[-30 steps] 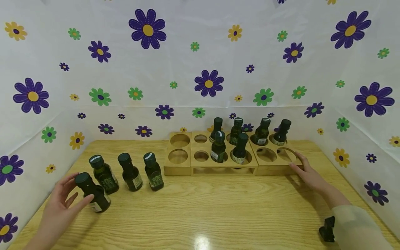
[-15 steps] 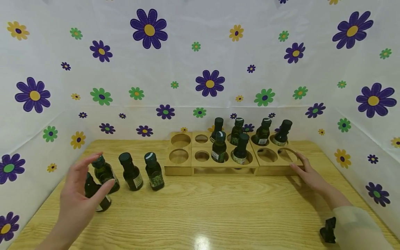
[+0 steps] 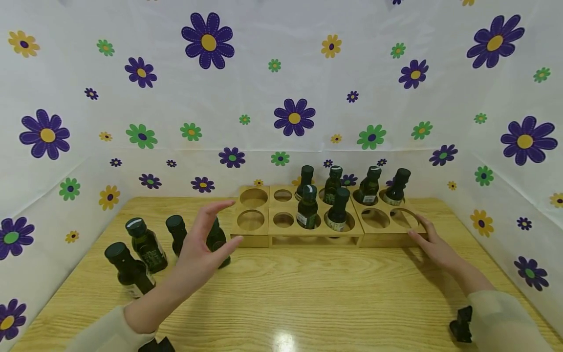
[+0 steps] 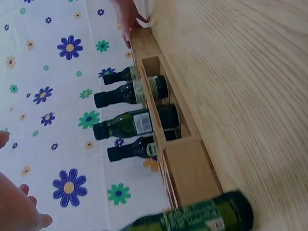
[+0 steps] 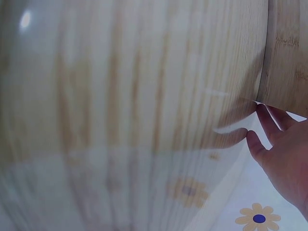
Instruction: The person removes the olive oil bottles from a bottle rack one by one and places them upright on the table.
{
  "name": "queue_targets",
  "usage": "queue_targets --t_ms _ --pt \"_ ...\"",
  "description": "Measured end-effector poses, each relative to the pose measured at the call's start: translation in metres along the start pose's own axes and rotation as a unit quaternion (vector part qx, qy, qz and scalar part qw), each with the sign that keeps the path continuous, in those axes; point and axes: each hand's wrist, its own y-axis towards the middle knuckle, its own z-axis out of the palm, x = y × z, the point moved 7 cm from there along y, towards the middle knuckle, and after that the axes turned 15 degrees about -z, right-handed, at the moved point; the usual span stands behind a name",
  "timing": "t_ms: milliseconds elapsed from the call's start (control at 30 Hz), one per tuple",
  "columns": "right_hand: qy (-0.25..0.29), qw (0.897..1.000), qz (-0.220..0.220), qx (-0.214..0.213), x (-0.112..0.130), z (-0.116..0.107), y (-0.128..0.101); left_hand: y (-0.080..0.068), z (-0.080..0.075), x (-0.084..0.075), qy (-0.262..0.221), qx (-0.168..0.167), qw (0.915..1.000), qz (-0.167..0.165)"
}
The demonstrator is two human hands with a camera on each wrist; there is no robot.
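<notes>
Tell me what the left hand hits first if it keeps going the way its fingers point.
Probably the dark green glass bottle right behind the left hand; beyond it lies the left end of the wooden bottle rack. Depth is unclear from the head view.

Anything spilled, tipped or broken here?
Nothing stands out. Six bottles stand in the wooden rack, and four loose bottles stand upright on the table. The left hand hovers open by them. The right hand rests at the rack's right end.
</notes>
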Motion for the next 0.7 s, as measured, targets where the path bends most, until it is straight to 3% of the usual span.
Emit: queue_targets --t_ms 367,700 --pt "-0.006 1.0 0.006 0.001 -0.004 -0.001 -0.002 0.051 0.067 0.028 -0.05 0.041 0.9961 -0.06" --pt "-0.023 1.0 0.014 -0.005 -0.006 -0.002 0.0 0.099 0.102 0.066 -0.075 0.052 0.9893 -0.114"
